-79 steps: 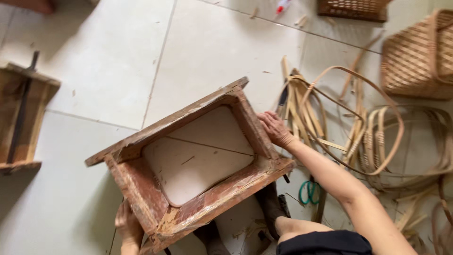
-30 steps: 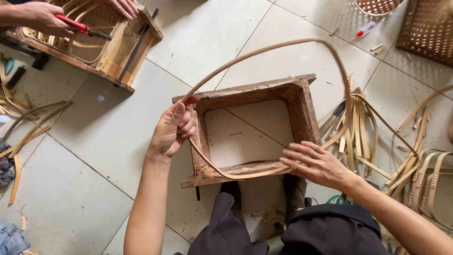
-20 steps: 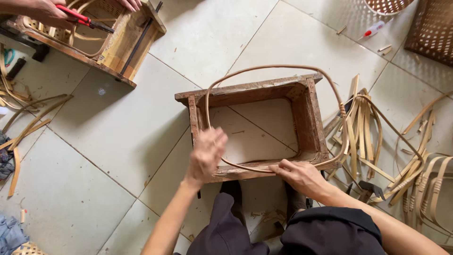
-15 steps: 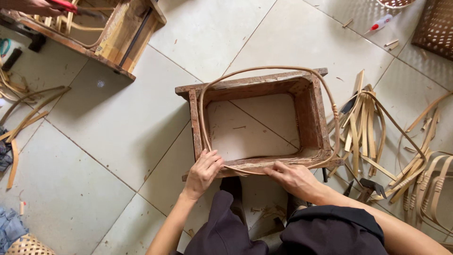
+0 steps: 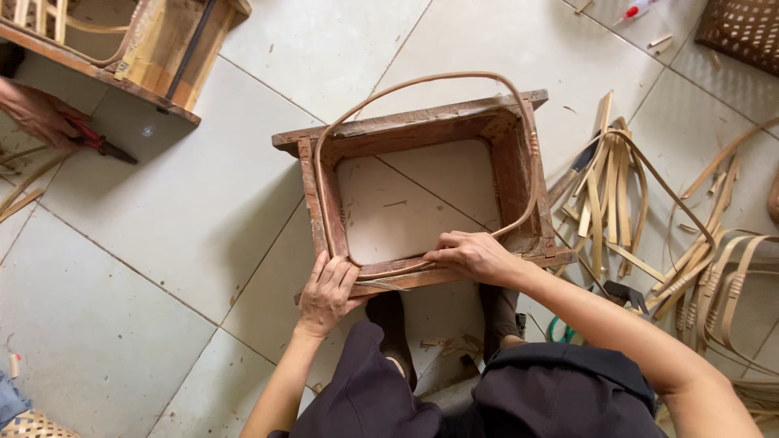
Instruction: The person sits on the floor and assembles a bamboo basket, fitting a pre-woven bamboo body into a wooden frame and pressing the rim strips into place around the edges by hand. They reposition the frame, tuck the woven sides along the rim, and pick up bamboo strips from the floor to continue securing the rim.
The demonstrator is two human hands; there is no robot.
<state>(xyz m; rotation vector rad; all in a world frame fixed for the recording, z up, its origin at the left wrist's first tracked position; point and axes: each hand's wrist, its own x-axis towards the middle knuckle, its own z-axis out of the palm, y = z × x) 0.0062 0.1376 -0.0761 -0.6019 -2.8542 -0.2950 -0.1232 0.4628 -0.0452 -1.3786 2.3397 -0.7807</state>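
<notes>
A worn open wooden frame (image 5: 422, 130) lies flat on the tiled floor in front of my knees. A long bent rattan strip (image 5: 430, 79) loops around inside it and bulges over its far rail. My left hand (image 5: 327, 284) grips the frame's near left corner, fingers pressed on the strip's end. My right hand (image 5: 471, 254) rests on the near rail and pins the strip there.
A pile of rattan strips (image 5: 625, 186) lies to the right. A second wooden frame (image 5: 162, 49) stands at top left, where another person's hand (image 5: 36, 109) holds red pliers (image 5: 97, 144). A woven basket (image 5: 742, 28) sits at top right.
The strip went from a tall arc held up in both hands to a loop pressed down inside the frame. My hands dropped to the near rail.
</notes>
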